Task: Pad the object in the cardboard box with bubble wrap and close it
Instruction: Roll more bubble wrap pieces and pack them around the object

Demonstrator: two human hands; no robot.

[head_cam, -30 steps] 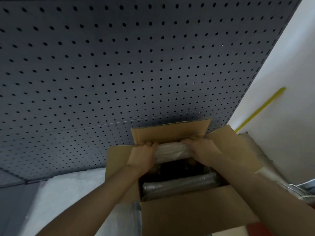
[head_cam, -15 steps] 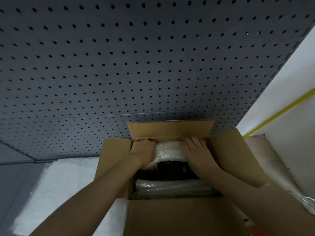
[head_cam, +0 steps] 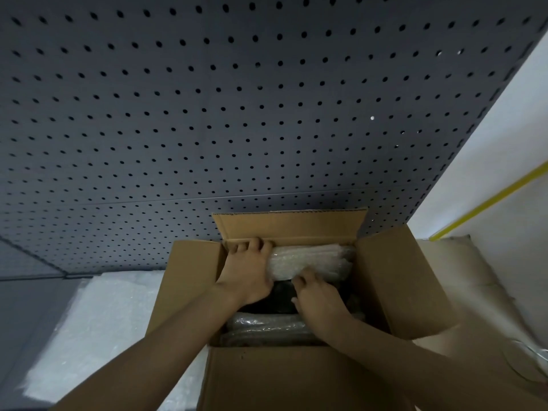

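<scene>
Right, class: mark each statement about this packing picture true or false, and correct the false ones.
1. All the flaps of the brown cardboard box are folded shut. False: they stand open.
2. The left hand rests on the clear bubble wrap roll at the far side of the box. True.
3. The right hand is outside the box. False: it reaches inside.
4. A dark grey perforated pegboard stands behind the box. True.
5. More bubble wrap lies along the near side. True.

A dark grey pegboard (head_cam: 237, 114) fills the background; a white wall (head_cam: 504, 161) with a yellow stripe (head_cam: 489, 200) stands to its right.
</scene>
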